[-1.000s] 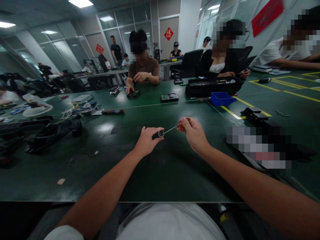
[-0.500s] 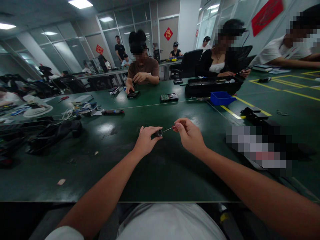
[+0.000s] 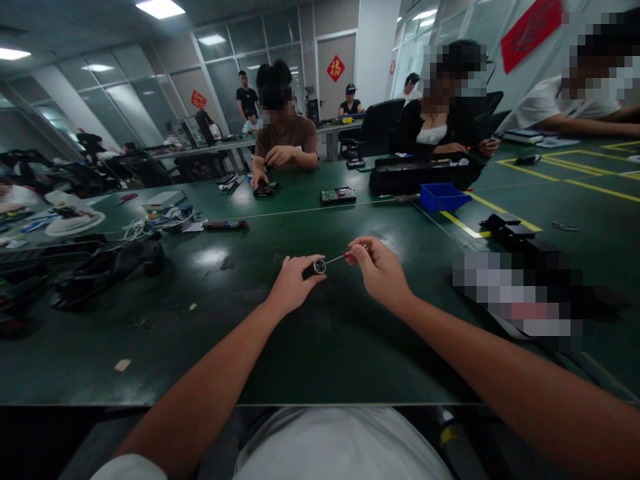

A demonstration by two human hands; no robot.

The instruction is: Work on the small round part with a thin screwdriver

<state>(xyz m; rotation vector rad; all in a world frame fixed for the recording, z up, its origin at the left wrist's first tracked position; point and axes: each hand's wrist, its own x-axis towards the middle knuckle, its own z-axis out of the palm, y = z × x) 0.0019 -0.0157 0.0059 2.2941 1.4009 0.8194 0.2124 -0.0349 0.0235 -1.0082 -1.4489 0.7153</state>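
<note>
Between its thumb and fingers, my left hand (image 3: 294, 280) grips a small dark cylindrical part (image 3: 319, 267), its round silvery-rimmed end turned to the right. My right hand (image 3: 379, 270) is closed round the reddish handle of a thin screwdriver (image 3: 336, 259). The metal shaft points left, and its tip is at the rim of the cylinder; whether it reaches inside I cannot tell. Both hands are held above the green table (image 3: 320, 360).
A blue bin (image 3: 443, 197), an opened hard drive (image 3: 338, 195) and a black tray (image 3: 425, 175) stand across the table. Black plastic parts (image 3: 113, 267) lie left, with a pen-like tool (image 3: 225, 225) behind. A co-worker (image 3: 286, 137) handles a dark device opposite.
My right fingers have shifted slightly on the screwdriver, showing more of its handle. The cylinder in my left hand has barely moved.
</note>
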